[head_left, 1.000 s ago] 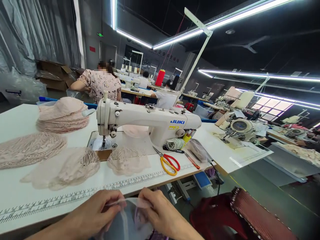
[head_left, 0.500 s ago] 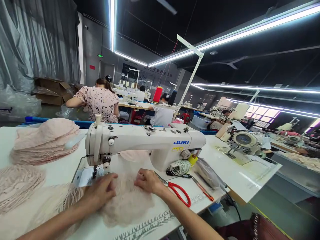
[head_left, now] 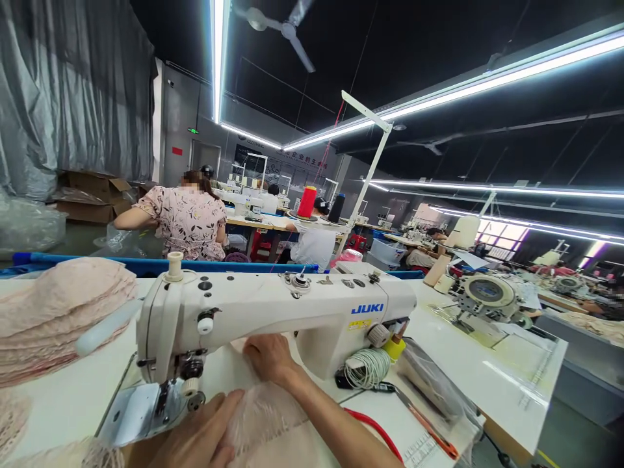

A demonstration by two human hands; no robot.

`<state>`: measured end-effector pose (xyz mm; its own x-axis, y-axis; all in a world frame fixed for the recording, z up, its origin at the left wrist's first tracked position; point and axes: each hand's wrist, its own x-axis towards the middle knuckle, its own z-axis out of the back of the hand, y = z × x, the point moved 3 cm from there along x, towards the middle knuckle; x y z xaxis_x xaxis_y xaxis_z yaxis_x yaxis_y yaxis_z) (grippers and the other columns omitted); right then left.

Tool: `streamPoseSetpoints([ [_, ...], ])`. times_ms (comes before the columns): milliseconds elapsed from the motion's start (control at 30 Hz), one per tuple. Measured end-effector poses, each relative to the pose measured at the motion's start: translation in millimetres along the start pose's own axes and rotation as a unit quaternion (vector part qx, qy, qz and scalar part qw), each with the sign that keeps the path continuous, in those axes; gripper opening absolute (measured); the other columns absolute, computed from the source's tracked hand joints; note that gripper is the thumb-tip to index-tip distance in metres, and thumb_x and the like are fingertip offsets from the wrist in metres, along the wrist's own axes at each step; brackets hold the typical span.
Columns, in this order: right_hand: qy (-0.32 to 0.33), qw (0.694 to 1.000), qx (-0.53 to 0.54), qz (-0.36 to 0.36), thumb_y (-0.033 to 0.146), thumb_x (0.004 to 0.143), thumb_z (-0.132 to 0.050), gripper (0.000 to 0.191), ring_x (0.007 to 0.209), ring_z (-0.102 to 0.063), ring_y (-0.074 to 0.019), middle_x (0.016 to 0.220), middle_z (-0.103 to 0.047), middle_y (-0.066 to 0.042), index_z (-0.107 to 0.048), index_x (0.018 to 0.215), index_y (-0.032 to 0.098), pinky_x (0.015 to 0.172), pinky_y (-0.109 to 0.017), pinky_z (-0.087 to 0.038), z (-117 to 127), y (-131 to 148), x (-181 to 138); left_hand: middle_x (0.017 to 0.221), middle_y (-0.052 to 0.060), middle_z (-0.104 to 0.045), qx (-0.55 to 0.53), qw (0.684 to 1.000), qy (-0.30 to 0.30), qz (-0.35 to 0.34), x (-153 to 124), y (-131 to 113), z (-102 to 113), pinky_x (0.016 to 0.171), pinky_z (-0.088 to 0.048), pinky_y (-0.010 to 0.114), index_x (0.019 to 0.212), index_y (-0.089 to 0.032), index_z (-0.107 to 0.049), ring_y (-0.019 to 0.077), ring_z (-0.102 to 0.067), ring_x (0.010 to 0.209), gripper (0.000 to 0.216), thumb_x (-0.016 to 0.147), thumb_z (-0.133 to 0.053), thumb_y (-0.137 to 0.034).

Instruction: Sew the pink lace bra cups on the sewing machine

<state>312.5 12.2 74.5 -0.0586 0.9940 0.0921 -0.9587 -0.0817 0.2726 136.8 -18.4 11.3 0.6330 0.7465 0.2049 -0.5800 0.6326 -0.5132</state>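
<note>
Our left hand [head_left: 205,426] lies against the sheer cloth [head_left: 270,413], fingers stretched; our right [head_left: 267,356] curls beside pink cloth [head_left: 237,346] beneath the sewing machine [head_left: 273,302]; grip in either, we cannot tell. The sheer piece, on the table [head_left: 63,403] in front, looks light, limp, snag-prone: best held by its edges.

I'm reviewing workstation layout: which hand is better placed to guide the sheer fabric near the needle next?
Probably the left hand: it is at the sheer fabric and nearer the needle area. The right hand reaches in under the machine arm, farther from the needle area.
</note>
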Motion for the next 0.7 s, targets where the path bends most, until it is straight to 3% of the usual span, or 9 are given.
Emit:
streamPoseSetpoints([
  [167,0.013,1.0,-0.021,-0.009,0.031,0.096,-0.058,0.022,0.098,-0.063,-0.0202,0.111,-0.063,-0.007,-0.062,0.111,0.015,0.085,-0.041,-0.054,-6.2,-0.9,-6.8,0.126,0.013,-0.065,0.056,0.996,-0.059,-0.044,16.6,-25.4,14.0,0.091,-0.052,0.041,0.121,-0.025,-0.068,0.0343,-0.059,0.113,0.046,0.083,-0.043,-0.023],
  [267,0.014,1.0,-0.015,0.002,0.031,0.096,-0.059,0.021,0.096,-0.064,-0.0197,0.108,-0.064,-0.007,-0.062,0.108,0.014,0.084,-0.04,-0.054,-4.4,-2.5,-9.0,0.133,0.015,-0.06,-0.007,0.996,-0.08,-0.026,38.9,-15.3,7.0,0.101,-0.047,0.043,0.126,-0.021,-0.063,0.0364,-0.053,0.122,0.049,0.08,-0.048,-0.025],
  [367,0.017,1.0,0.003,0.023,0.032,0.097,-0.058,0.021,0.092,-0.065,-0.0185,0.104,-0.065,-0.005,-0.063,0.106,0.014,0.082,-0.038,-0.055,-2.3,-6.7,-5.6,0.125,0.018,-0.063,-0.063,0.993,-0.103,-0.008,62.4,-2.2,-1.4,0.102,-0.046,0.046,0.125,-0.016,-0.062,0.0362,-0.056,0.119,0.05,0.079,-0.045,-0.023],
  [533,0.009,0.999,0.026,0.017,0.033,0.097,-0.057,0.023,0.091,-0.064,-0.0185,0.108,-0.064,-0.006,-0.062,0.11,0.015,0.08,-0.037,-0.055,-5.1,-14.3,9.8,0.111,0.012,-0.068,-0.117,0.987,-0.112,0.005,85.3,8.9,-1.0,0.1,-0.046,0.046,0.111,-0.017,-0.066,0.0287,-0.06,0.112,0.032,0.086,-0.045,-0.017],
  [633,0.007,0.999,0.036,0.008,0.035,0.096,-0.057,0.025,0.094,-0.063,-0.0193,0.11,-0.063,-0.007,-0.061,0.111,0.016,0.083,-0.039,-0.054,-10.2,-14.1,16.3,0.106,0.008,-0.069,-0.158,0.98,-0.118,0.029,88.4,15.8,1.5,0.096,-0.047,0.047,0.101,-0.016,-0.066,0.0243,-0.063,0.105,0.016,0.094,-0.055,-0.025],
  [700,0.009,0.999,0.045,0.01,0.037,0.096,-0.057,0.026,0.094,-0.063,-0.0195,0.109,-0.063,-0.007,-0.062,0.111,0.016,0.083,-0.039,-0.053,-12.1,-13.4,17.1,0.108,0.006,-0.068,-0.194,0.972,-0.126,0.046,87.7,19.9,1.3,0.095,-0.049,0.047,0.101,-0.016,-0.065,0.0225,-0.064,0.103,0.017,0.094,-0.06,-0.031],
])
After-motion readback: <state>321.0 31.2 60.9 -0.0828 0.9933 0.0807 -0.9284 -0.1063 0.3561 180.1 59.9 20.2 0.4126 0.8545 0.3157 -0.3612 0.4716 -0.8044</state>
